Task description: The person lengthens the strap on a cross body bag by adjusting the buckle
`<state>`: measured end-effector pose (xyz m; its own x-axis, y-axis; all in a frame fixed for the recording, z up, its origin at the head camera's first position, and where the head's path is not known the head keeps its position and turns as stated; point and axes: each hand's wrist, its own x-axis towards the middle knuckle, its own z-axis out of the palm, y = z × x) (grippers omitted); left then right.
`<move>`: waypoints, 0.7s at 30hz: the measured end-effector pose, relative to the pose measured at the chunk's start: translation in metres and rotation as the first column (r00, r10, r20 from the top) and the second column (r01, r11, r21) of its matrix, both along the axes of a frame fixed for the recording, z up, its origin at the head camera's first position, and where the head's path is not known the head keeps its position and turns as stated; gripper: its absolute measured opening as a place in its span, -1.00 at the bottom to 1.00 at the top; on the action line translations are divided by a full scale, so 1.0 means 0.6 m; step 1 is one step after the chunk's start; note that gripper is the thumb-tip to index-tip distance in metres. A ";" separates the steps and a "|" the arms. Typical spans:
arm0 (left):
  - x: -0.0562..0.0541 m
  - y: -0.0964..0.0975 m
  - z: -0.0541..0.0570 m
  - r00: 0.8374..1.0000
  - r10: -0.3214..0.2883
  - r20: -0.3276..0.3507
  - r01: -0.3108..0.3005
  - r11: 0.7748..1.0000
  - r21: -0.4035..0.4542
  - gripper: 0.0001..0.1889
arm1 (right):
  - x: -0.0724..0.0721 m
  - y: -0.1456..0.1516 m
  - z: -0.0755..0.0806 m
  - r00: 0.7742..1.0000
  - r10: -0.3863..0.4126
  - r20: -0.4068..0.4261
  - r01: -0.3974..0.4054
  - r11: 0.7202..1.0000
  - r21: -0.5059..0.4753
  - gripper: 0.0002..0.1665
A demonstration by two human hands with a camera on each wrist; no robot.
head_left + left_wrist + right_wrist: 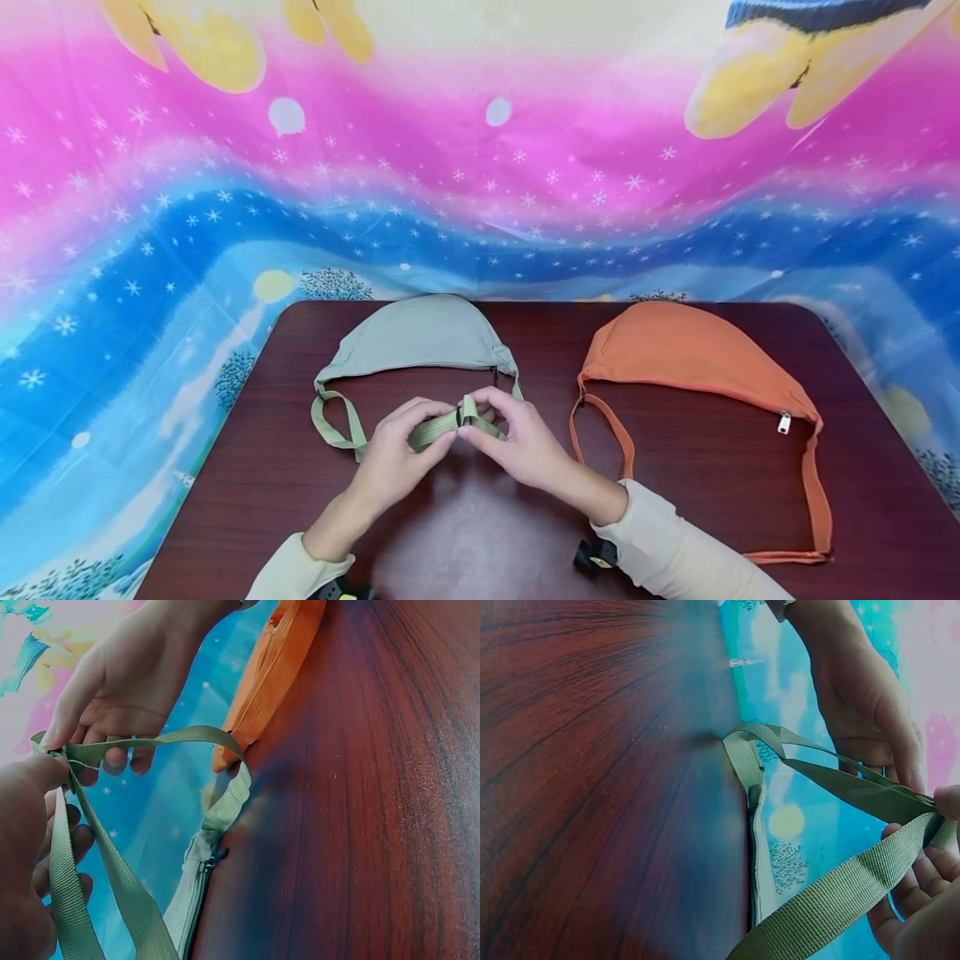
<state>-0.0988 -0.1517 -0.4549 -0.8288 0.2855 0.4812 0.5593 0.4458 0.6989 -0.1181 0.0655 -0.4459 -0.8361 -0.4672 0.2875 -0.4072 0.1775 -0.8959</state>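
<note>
A pale green crescent-shaped bag lies at the back left of the dark wooden table. Its green webbing strap is lifted in front of it, with both hands meeting at a small dark strap buckle. My left hand pinches the strap just left of the buckle between thumb and fingers. On the other side, my right hand pinches a short loop of the webbing by the buckle. In the right wrist view the strap runs from the fingertips down toward the bag.
An orange crescent-shaped bag lies at the right, its orange strap looped toward the front. A white zipper pull hangs from it. Behind the table hangs a colourful printed cloth.
</note>
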 end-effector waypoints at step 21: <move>0.004 -0.010 -0.009 1.000 0.018 -0.004 -0.018 0.999 -0.036 -0.67 | 0.000 -0.002 -0.005 1.000 0.013 0.027 -0.013 1.000 -0.009 -0.72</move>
